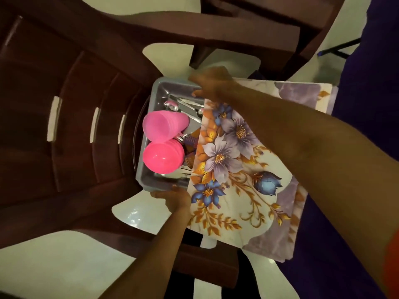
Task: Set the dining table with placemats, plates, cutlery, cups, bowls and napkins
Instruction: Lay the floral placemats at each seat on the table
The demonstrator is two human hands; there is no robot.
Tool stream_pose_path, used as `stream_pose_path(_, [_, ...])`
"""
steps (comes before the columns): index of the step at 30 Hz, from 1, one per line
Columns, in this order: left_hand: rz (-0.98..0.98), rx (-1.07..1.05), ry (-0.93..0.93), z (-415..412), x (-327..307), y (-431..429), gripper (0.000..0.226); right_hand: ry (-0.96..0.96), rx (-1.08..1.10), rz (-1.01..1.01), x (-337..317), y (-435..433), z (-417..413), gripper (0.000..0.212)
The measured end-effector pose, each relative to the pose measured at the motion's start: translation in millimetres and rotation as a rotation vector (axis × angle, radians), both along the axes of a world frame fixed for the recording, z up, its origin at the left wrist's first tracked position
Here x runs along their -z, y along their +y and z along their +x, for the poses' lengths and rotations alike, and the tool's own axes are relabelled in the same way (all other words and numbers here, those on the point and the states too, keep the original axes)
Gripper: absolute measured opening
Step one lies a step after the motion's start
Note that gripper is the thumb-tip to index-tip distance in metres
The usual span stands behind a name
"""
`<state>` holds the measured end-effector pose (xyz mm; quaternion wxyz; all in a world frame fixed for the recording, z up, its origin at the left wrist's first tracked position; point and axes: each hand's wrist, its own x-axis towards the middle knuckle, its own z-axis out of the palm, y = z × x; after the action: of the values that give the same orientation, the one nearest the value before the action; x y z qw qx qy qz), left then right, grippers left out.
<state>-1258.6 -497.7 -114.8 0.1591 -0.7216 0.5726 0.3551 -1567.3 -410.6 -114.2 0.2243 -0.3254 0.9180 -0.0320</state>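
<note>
The left hand grips the tray rim at 6 o'clock and the right hand at 12, with cups and cutlery inside and placemats at 3.

A dark brown plastic chair filled the left part of the view, seen from above. Three narrow slots in its ribbed surface showed pale. One arm of it ran across the top and another across the bottom. A second chair of the same colour stood behind it at the top. Under both lay a glossy white floor. A dark blue cloth covered the right side, and thin black legs showed just beside it.
</note>
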Motion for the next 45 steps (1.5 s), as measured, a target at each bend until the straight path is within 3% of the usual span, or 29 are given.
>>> stream_pose_path(6, [0.079,0.052,-0.002,6.1,3.5,-13.3,0.074,0.124,0.085,-0.049,-29.1,3.2,15.9,0.055])
stream_pose_path(10, [0.011,0.089,-0.042,1.3,-16.5,-21.2,0.082,0.138,0.363,-0.291,-50.0,38.3,61.0,0.044])
stream_pose_path(12, [-0.093,0.261,-0.045,-0.6,-37.2,-22.3,0.077,0.151,0.537,-0.348,-56.7,65.8,101.7,0.038])
stream_pose_path(16, [-0.182,0.658,0.197,5.7,-61.5,-23.3,0.051,0.214,0.897,-0.409,-66.3,120.1,197.1,0.034])
stream_pose_path(19, [-0.027,0.942,0.318,1.3,-64.3,-22.1,0.032,0.151,1.139,-0.402,-76.1,149.0,250.8,0.032])
stream_pose_path(21, [0.043,1.028,0.279,-4.7,-53.8,-21.2,0.039,0.08,1.216,-0.398,-80.8,158.9,274.2,0.037])
stream_pose_path(24, [0.128,0.898,0.204,-8.7,-5.9,-34.0,0.062,-0.033,1.283,-0.374,-75.9,163.8,289.8,0.051])
stream_pose_path(26, [0.147,0.811,0.169,-15.4,-5.8,-28.1,0.067,-0.079,1.314,-0.398,-71.5,163.2,295.1,0.057])
stream_pose_path(30, [0.1,0.83,0.163,-25.8,-56.9,3.7,0.042,-0.128,1.484,-0.535,-72.7,159.9,292.5,0.049])
stream_pose_path(36, [0.041,0.797,0.214,-16.1,-55.8,-3.2,0.028,-0.259,1.619,-0.684,-74.7,174.6,281.9,0.024])
stream_pose_path(40, [0.135,0.738,0.278,-12.4,-51.0,-24.5,0.015,-0.356,1.526,-0.695,-76.0,186.0,274.7,0.023])
stream_pose_path(45, [0.303,0.717,0.352,-14.4,-66.2,-27.6,0.014,-0.244,1.475,-0.595,-87.6,193.9,280.6,0.022])
